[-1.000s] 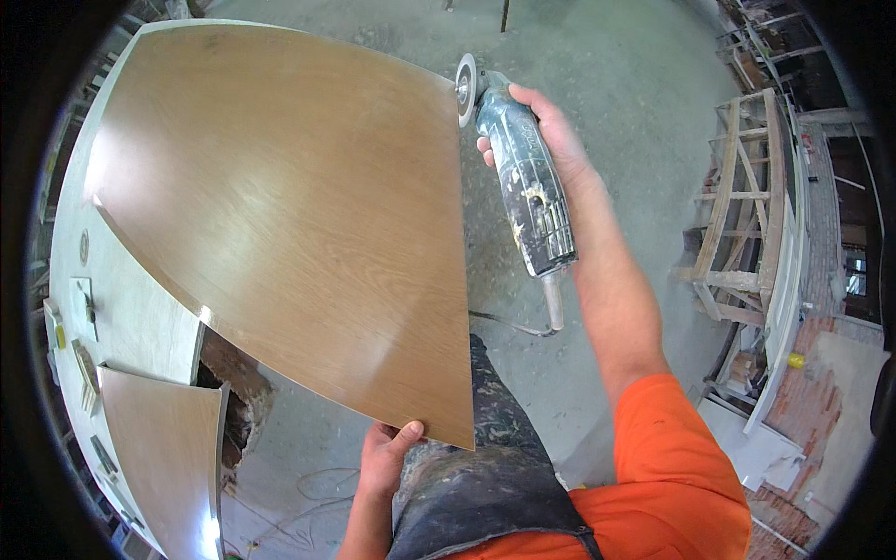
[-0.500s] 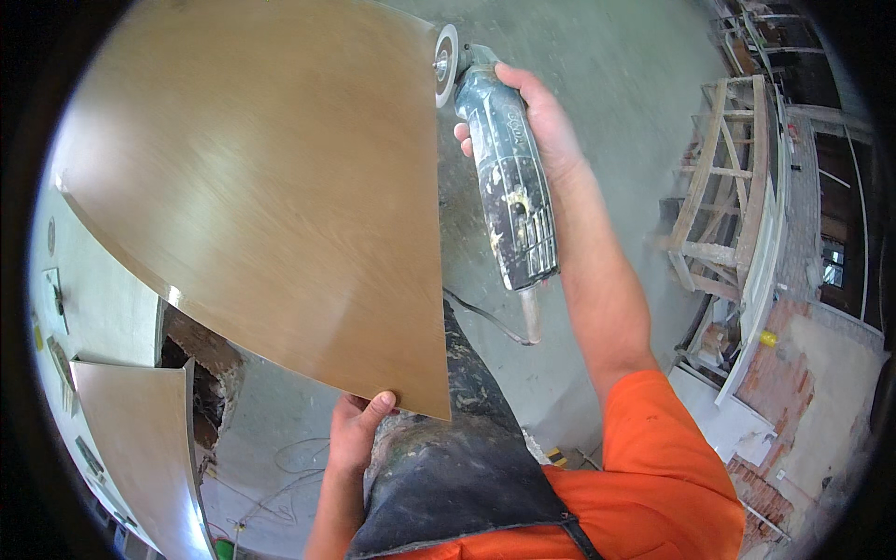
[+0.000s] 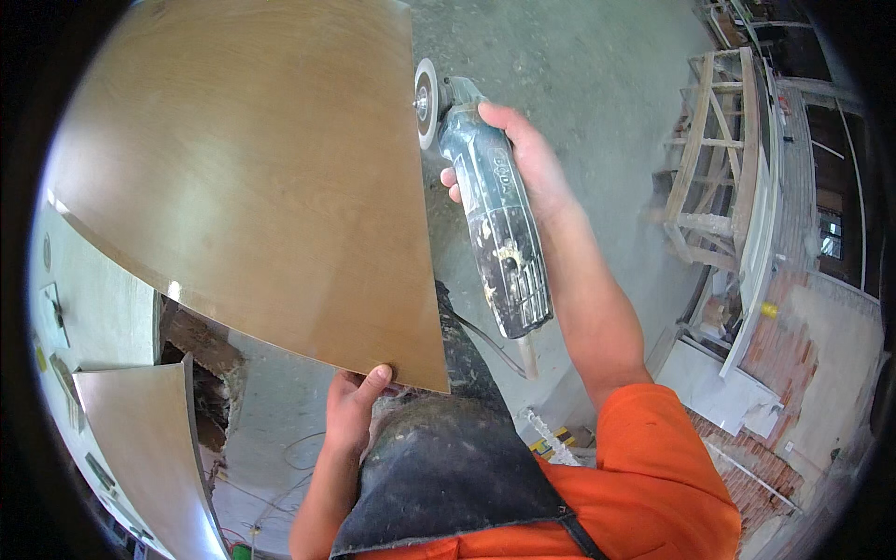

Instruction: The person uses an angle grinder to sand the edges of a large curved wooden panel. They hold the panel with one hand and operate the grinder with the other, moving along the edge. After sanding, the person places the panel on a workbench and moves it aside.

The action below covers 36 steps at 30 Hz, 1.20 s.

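A large brown board (image 3: pixel 252 187) with a smooth, slightly shiny face spreads over the left and middle of the view. My left hand (image 3: pixel 353 401) grips its near edge close to the corner, thumb on top and fingers underneath. In my right hand (image 3: pixel 527 154) is an angle grinder (image 3: pixel 495 215), teal at the head and black with pale splatters on the body. My fingers wrap around the teal part. The grinder's round disc (image 3: pixel 427 103) stands upright at the board's right edge; whether it touches the edge I cannot tell. A cord leaves the grinder's lower end.
A second, smaller brown panel (image 3: pixel 145 439) stands at the lower left, beside a pale tabletop (image 3: pixel 107 299). A wooden trestle frame (image 3: pixel 714 159) is at the right. White sheets (image 3: pixel 714 387) lie near exposed brick (image 3: pixel 803 364). Thin cables run over the grey floor (image 3: pixel 579 56).
The grinder in my right hand has come nearer to me and slightly left along the board's right edge. My left hand keeps hold of the board's corner; the view has shifted a little.
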### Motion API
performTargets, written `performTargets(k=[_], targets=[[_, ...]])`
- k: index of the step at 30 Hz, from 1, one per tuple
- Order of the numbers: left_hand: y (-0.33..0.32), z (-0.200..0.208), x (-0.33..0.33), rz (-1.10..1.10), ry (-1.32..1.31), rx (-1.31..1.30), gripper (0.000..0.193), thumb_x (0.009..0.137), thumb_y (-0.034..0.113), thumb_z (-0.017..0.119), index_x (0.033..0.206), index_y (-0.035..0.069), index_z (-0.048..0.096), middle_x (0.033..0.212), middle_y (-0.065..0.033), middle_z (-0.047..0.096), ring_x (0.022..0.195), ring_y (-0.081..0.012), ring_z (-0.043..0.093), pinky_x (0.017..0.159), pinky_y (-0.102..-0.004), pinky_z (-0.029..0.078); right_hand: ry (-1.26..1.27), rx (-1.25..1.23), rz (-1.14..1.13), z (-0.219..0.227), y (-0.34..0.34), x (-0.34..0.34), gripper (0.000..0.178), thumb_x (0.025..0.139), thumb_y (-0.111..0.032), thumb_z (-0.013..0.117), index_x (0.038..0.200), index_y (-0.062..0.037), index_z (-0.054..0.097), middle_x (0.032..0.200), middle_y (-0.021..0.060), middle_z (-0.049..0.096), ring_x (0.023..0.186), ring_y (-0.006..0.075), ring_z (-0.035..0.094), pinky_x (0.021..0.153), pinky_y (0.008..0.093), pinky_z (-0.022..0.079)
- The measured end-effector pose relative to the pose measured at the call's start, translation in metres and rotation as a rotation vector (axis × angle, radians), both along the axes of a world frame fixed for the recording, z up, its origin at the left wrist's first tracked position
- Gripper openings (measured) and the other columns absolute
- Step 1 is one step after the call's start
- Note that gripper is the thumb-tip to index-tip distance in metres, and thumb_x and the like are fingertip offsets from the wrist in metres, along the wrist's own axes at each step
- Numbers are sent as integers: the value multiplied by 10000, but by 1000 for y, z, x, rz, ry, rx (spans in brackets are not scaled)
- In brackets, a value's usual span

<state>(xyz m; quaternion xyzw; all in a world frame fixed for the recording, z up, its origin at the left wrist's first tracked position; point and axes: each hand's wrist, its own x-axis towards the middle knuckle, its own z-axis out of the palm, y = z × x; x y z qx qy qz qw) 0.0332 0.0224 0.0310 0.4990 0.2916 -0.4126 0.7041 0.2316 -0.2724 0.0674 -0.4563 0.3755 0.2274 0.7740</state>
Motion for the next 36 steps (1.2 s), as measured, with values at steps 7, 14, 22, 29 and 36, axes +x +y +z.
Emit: performTargets(k=[7, 14, 22, 29, 36], targets=[[-1, -4, 2, -58, -7, -36, 466, 957, 327, 723, 1246, -14, 593, 1134, -125, 700, 961, -229, 670, 822, -366, 536, 34, -8, -32, 7, 6, -33, 524, 948, -516, 616, 1197, -55, 633, 813, 208, 710, 593, 271, 701, 515, 364, 591], [0, -1, 4, -49, 3, -15, 385, 970, 301, 715, 1156, -24, 629, 991, -125, 716, 840, -225, 686, 789, -369, 550, 74, 2, -61, 23, 18, -76, 471, 960, -484, 607, 1202, -80, 615, 791, 199, 705, 576, 275, 699, 458, 356, 573], [-5, 3, 6, -62, 25, -21, 420, 990, 325, 687, 1219, -13, 587, 1044, -125, 691, 843, -233, 685, 790, -379, 557, -5, 84, -66, 26, 16, -126, 677, 974, -362, 599, 1560, -163, 324, 1144, 150, 604, 692, 333, 706, 551, 431, 614], [-4, 1, 7, -83, 44, -20, 420, 1001, 341, 671, 1217, -8, 582, 1037, -116, 696, 837, -224, 683, 787, -376, 555, 59, 120, -142, 39, 28, -168, 674, 956, -253, 628, 1560, -146, 349, 1139, 165, 614, 682, 305, 711, 533, 432, 625], [-3, -2, 8, -86, 75, -24, 458, 976, 337, 714, 1240, -12, 576, 1101, -113, 659, 815, -230, 681, 768, -384, 565, 80, 106, -90, 44, 33, -205, 756, 950, -318, 621, 1604, -138, 286, 1224, 173, 602, 706, 303, 710, 563, 419, 625]])
